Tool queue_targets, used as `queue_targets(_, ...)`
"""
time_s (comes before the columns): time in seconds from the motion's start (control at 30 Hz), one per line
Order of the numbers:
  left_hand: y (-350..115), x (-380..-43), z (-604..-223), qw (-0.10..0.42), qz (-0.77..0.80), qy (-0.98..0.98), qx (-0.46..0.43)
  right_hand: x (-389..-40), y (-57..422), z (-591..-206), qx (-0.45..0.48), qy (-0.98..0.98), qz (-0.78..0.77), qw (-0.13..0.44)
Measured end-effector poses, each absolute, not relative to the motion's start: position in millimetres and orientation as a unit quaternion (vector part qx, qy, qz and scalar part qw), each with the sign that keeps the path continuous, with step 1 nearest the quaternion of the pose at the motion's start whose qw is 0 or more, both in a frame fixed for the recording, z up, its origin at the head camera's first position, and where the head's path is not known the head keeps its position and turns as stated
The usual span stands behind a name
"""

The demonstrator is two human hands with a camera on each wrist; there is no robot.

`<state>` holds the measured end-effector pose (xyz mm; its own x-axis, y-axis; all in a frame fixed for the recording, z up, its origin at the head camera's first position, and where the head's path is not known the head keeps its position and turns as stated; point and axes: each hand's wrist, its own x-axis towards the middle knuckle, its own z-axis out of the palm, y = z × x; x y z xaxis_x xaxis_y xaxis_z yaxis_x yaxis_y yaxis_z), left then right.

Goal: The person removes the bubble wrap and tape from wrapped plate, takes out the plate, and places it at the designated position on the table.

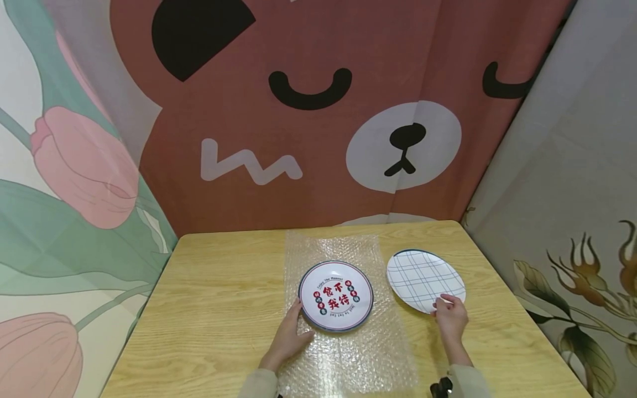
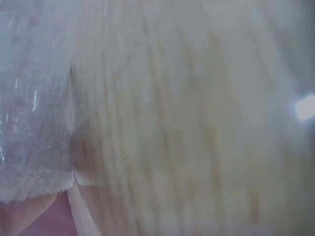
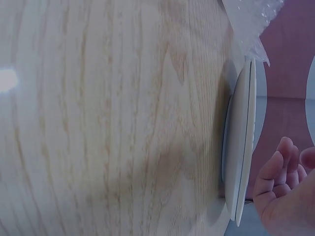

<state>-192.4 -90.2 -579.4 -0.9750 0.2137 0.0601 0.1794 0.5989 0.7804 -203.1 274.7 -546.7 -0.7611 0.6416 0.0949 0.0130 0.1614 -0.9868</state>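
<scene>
A white plate (image 1: 335,297) with red Chinese characters and a blue rim lies on a sheet of bubble wrap (image 1: 348,359). Beside its left edge is my left hand (image 1: 288,338), index finger along the rim and thumb spread over the wrap. The left wrist view has only a sliver of this hand (image 2: 24,216) below the wrap. To the right, a white plate with a blue grid (image 1: 423,279) rests on the table; from the side, two rim edges show close together. My right hand (image 1: 452,319) hovers over its near right edge, fingers loosely curled around nothing.
The wood-grain table (image 1: 224,287) ends at a hanging cloth printed with a brown bear (image 1: 318,132). A tulip-print cloth (image 1: 84,166) hangs on the left, and a grey floral cloth (image 1: 557,193) on the right. Bubble wrap (image 3: 251,24) extends past the far side of the grid plate.
</scene>
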Motion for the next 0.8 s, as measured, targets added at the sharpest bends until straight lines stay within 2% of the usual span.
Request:
queue_targets(0.23,-90.6,-192.0,-579.9,0.015,0.437,0.892,0.116,-217.5,283.1,-571.5,-0.216,-0.705,0.626,0.253)
queue_targets(0.37,-90.3,-192.1,-579.4,0.014,0.441,0.89,0.118,-235.6,295.5,-606.4,-0.213,-0.701,0.624,0.272)
queue_targets(0.47,-90.1,-192.3,-579.8,0.017,0.438,0.891,0.115,-242.4,294.9,-615.1,-0.229,-0.709,0.603,0.286)
queue_targets(0.67,-90.1,-191.8,-579.1,0.023,0.436,0.893,0.11,-215.2,263.5,-552.9,-0.201,-0.721,0.616,0.246)
queue_targets(0.8,-90.1,-191.1,-578.1,0.016,0.44,0.891,0.115,-212.9,255.7,-543.3,-0.208,-0.73,0.608,0.232)
